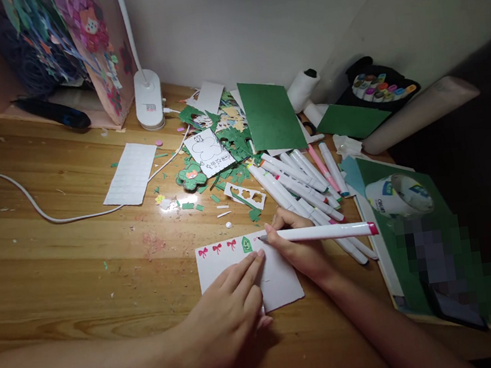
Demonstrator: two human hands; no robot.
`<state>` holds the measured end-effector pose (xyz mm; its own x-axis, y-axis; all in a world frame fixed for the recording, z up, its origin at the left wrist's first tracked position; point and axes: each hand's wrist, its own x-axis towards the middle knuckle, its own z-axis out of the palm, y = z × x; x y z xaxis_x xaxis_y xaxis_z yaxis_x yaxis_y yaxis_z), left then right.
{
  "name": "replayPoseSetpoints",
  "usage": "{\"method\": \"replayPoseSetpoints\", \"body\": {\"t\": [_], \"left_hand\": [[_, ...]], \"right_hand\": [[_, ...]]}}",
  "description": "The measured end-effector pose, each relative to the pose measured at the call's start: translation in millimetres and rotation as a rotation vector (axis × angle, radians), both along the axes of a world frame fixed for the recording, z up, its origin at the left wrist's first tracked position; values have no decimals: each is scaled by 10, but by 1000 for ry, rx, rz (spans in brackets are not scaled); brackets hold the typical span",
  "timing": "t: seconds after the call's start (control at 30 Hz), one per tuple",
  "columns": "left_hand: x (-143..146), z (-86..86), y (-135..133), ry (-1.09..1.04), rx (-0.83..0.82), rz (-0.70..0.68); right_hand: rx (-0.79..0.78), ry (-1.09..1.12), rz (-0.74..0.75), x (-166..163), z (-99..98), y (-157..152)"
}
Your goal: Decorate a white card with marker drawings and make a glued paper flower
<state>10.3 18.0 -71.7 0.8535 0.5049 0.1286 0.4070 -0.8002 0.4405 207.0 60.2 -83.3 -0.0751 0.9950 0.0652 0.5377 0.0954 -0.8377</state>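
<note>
A white card (281, 282) lies near the front of the wooden desk, with three small red bows and a green sticker along its top edge. My left hand (230, 312) rests flat on the card, fingers stretched out, holding it down. My right hand (299, 249) grips a white marker with a red end cap (324, 233), its tip touching the card's top edge just right of the green sticker.
Several white markers (304, 185) lie in a heap behind my right hand. Green paper scraps (226, 144), a green sheet (270, 114), a label sheet (131, 174), a white lamp base (148, 100) with its cable, a tape roll (398, 194) and a marker case (377, 88) crowd the desk.
</note>
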Motion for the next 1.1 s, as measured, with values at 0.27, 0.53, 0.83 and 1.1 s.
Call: {"method": "replayPoseSetpoints", "body": {"t": [0.27, 0.53, 0.83, 1.1], "left_hand": [[1, 12, -15, -7, 0, 5], [-3, 1, -10, -13, -10, -1], [1, -4, -4, -3, -4, 0], [-7, 10, -17, 1, -22, -4]], "right_hand": [[7, -18, 10, 16, -5, 2], [-17, -7, -9, -10, 22, -8], [-3, -3, -29, -8, 7, -8], [-4, -8, -20, -9, 29, -4]]}}
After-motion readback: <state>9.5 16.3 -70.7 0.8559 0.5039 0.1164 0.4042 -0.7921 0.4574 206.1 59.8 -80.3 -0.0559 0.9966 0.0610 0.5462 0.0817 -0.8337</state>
